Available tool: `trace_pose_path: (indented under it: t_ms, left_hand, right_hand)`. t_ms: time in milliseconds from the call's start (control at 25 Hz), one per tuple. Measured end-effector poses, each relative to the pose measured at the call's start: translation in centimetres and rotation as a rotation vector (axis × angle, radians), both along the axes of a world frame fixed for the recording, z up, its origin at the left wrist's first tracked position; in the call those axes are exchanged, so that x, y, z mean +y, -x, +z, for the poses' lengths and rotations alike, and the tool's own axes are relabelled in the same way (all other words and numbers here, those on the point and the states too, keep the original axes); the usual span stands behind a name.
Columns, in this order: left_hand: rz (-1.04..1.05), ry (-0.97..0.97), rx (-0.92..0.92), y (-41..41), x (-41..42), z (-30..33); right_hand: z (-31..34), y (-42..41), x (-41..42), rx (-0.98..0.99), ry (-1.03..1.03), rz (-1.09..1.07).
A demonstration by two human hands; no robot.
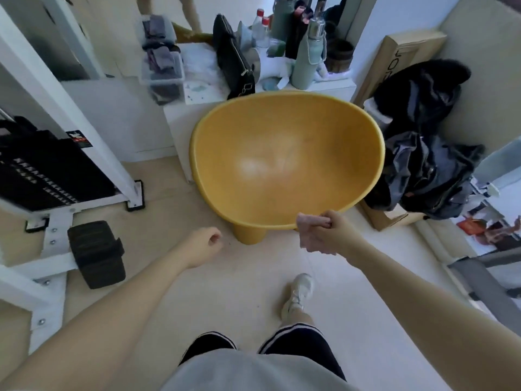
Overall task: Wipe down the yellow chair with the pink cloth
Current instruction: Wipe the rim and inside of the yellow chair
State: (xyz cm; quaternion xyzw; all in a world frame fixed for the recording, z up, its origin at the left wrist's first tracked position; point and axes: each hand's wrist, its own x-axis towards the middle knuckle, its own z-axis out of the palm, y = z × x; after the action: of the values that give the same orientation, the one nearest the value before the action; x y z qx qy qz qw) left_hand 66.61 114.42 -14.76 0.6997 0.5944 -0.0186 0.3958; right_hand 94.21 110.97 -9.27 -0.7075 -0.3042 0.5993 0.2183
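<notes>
Right-hand fingers (328, 222) around pink cloth (306, 231)

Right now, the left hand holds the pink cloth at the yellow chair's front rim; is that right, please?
Not quite: the head view shows the right hand gripping the pink cloth at the front rim of the yellow chair; the left hand holds nothing.

**Colours and patterns on record**

The chair (287, 165) was plain mustard yellow, paler at the seat's centre. The cloth (310, 231) was pale pink. The shorts (298, 345) were black with white hem stripes, the shoe (299, 292) white, the bottle (306, 63) sage green, the handbag (231, 62) black.
</notes>
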Motion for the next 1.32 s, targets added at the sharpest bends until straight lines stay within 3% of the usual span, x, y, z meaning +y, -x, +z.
trace_pose_path:
  t_ms: [80, 160, 200, 320, 520, 640, 800, 880, 1120, 1240, 1320]
  left_hand:
    - [0.106, 0.002, -0.023, -1.5, 2.8, -2.2]
    - [0.227, 0.055, -0.038, -2.7, 5.2, -3.1]
    - [0.309, 0.099, -0.037, -3.5, 6.4, -3.8]
    - [0.434, 0.265, -0.008, -5.4, 8.8, -5.8]
    - [0.748, 0.322, -0.116, -6.3, 14.3, -10.1]
    - [0.833, 0.269, -0.188, -5.4, 18.8, -14.2]
    - [0.896, 0.007, -0.056, -3.4, 24.0, -19.8]
    - [0.967, -0.018, -0.065, -1.9, 25.4, -22.3]
    - [0.992, -0.034, -0.435, -0.1, 24.3, -28.5]
    - [0.957, -0.036, -0.488, 0.2, 24.2, -29.4]
    - [0.982, -0.059, -0.462, -0.2, 24.3, -29.6]
  right_hand:
    - [-1.8, -2.2, 6.2, 0.219, 0.012, -0.075]
    - [-3.3, -3.6, 12.0, -0.312, -0.193, 0.323]
    - [-3.7, -3.7, 15.3, -0.378, -0.236, 0.342]
    - [-5.6, -3.5, 23.5, -0.312, -0.194, 0.466]
    - [-13.3, -0.5, 31.0, -0.262, -0.082, 0.676]
    - [-18.7, 2.1, 33.7, -0.189, 0.012, 0.666]
    - [-24.6, 6.2, 37.0, -0.182, 0.028, 0.701]
    - [-27.4, 9.1, 38.6, -0.16, 0.019, 0.697]
    - [-35.3, 15.9, 43.7, -0.278, -0.192, 0.398]
    - [-38.6, 17.0, 45.6, -0.374, -0.358, 0.335]
    - [-39.5, 18.0, 44.9, -0.307, -0.411, 0.287]
